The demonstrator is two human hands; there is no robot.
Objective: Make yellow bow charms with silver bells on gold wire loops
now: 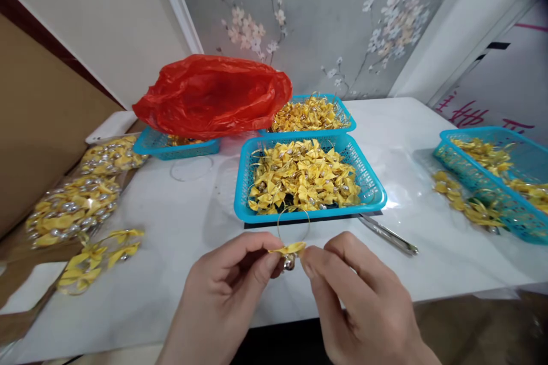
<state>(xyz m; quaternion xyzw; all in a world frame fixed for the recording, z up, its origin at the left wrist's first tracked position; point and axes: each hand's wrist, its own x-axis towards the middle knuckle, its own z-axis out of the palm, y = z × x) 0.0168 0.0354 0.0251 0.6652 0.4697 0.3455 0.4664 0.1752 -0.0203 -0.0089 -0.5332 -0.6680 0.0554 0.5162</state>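
Note:
Between my hands, above the table's front part, is a yellow ribbon bow (pixel 293 248) with a silver bell (pixel 289 263) under it and a thin gold wire ring (pixel 293 226) rising behind. My left hand (pixel 233 291) pinches the bow's left end between thumb and fingers. At its right end, my right hand (pixel 359 291) is closed with thumb and forefinger pressed together on the ribbon. Just beyond stands a blue basket (pixel 314 218) heaped with similar yellow bows and bells (pixel 303 174).
Metal scissors or snips (pixel 390 234) lie right of the basket. A red plastic bag (pixel 214 94) covers a blue basket (pixel 180 152) behind. Another full basket (pixel 350 120) stands at the back, one more (pixel 492 182) at right. Bagged bows (pixel 75 208) and loose bows (pixel 98 256) lie at left.

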